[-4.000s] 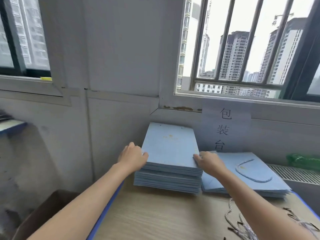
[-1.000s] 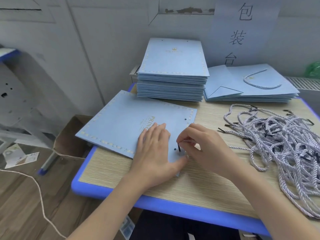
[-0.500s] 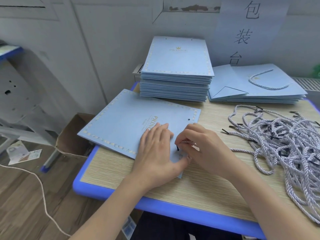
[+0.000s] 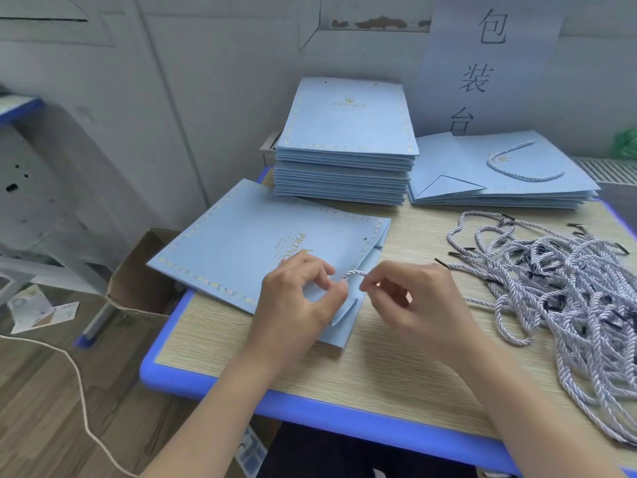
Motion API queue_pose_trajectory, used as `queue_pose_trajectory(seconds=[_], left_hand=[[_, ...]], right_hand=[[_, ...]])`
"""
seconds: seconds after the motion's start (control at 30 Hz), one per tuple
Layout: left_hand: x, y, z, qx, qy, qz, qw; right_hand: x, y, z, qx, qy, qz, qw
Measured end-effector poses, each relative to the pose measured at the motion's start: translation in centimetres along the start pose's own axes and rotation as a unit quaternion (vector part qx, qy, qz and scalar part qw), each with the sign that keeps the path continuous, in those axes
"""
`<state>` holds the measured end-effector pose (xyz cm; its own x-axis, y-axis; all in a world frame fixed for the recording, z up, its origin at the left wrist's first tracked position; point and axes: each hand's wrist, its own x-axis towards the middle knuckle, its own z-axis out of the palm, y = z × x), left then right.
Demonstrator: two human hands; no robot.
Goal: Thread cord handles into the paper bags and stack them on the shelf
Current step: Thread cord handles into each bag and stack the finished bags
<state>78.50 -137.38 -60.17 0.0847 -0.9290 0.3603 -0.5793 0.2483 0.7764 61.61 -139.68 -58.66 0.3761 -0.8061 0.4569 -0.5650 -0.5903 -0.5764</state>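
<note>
A flat light-blue paper bag (image 4: 241, 243) with gold edging lies on the table in front of me, its top edge towards the right. My left hand (image 4: 296, 301) lifts the bag's top layer at the near corner and pinches a white twisted cord (image 4: 354, 273) there. My right hand (image 4: 417, 305) pinches the same short stretch of cord from the right. A loose pile of cord handles (image 4: 565, 291) with black tips lies on the right of the table.
A tall stack of unthreaded bags (image 4: 348, 132) stands at the back, and a lower stack of bags with handles (image 4: 499, 174) to its right. The table has a blue rim (image 4: 310, 408). An open cardboard box (image 4: 141, 274) sits on the floor left.
The left hand has gone from lying flat on the bag to lifting its top layer and pinching the cord. The cord end now shows between both hands.
</note>
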Motion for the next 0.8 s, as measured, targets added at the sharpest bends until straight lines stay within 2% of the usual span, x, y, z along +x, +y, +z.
queue_pose_trajectory(seconds=[0.17,0.27,0.43,0.6,0.8], left_hand=[[0.0,-0.2,-0.2,0.009,-0.004,-0.004,1.0],[0.0,-0.3,-0.2,0.03,0.005,0.006,1.0],[0.0,-0.4,0.1,0.046,0.005,0.012,0.999],[0.1,-0.3,-0.1,0.049,0.016,0.013,0.999],[0.1,-0.1,-0.1,0.081,0.033,0.009,0.996]], right_hand=[[0.7,-1.0,1.5,-0.059,-0.084,0.075,0.992],[1.2,-1.3,1.8,0.004,-0.122,0.126,0.984],[1.5,-1.1,2.1,0.049,-0.118,0.172,0.977],[1.3,-1.4,2.7,-0.017,-0.098,0.148,0.984],[1.5,-1.5,3.2,-0.02,-0.087,0.168,0.982]])
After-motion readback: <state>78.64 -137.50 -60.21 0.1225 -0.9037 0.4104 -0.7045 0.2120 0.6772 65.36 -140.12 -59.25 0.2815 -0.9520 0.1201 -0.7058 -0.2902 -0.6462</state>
